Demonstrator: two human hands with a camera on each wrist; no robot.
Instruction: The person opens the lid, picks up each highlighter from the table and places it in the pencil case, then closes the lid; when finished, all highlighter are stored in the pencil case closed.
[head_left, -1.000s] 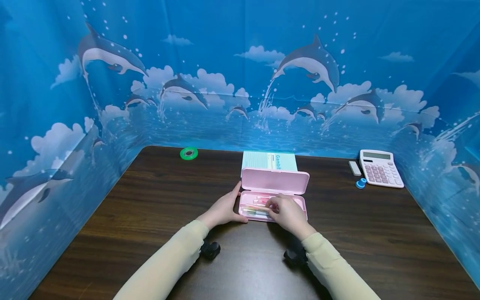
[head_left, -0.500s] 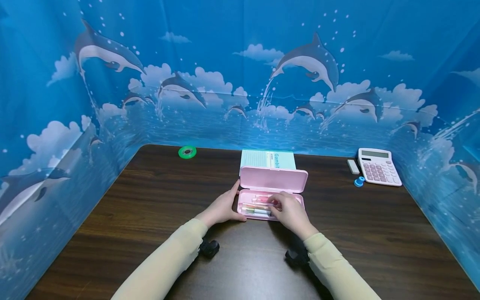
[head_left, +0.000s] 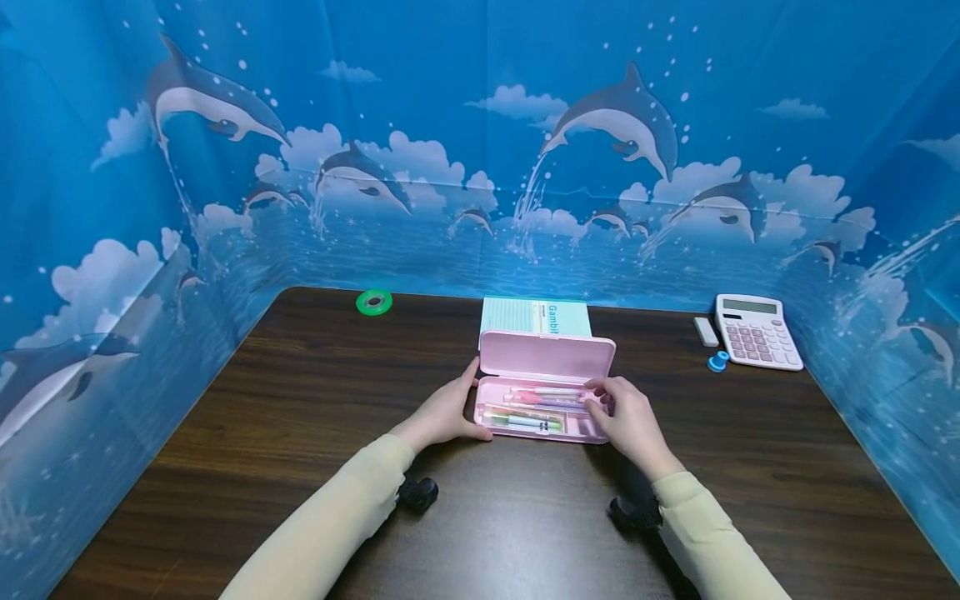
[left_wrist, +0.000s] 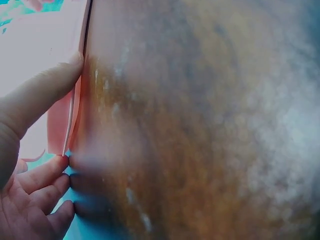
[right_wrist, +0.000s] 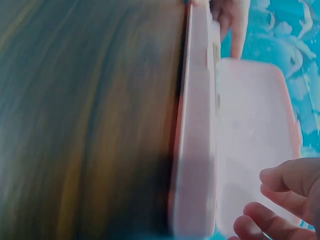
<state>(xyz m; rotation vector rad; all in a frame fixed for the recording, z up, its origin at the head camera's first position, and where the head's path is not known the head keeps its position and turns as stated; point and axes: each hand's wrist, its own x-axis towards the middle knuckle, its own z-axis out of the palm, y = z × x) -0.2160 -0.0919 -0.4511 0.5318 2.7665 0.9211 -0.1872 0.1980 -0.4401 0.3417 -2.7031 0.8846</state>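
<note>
— On the dark wooden tabletop (head_left: 300, 400), seen from the head camera, what lies between the hands?

— An open pink pencil case (head_left: 542, 400), lid raised toward the back wall, with pens (head_left: 534, 408) lying lengthwise in its tray. The left hand (head_left: 445, 413) rests against the case's left end, fingers relaxed, thumb at the front corner. The right hand (head_left: 628, 417) sits at the right end, fingertips curled over the tray's edge, touching the pens' ends; whether it pinches one I cannot tell.

— And around it?

— A pale green notebook (head_left: 534, 317) just behind the lid, a green tape roll (head_left: 374, 302) far left, a calculator (head_left: 756, 331), a white eraser (head_left: 706, 331) and a small blue piece (head_left: 718, 362) at the right.

— From the left wrist?

— Blurred: the thumb (left_wrist: 45, 92) presses the pink case's (left_wrist: 40, 55) side, the other fingers (left_wrist: 42, 172) curl loosely below.

— From the right wrist?

— Also blurred: the case (right_wrist: 200, 150) edge-on, lid (right_wrist: 255, 140) open, two fingertips (right_wrist: 280, 200) near its lower corner.
</note>
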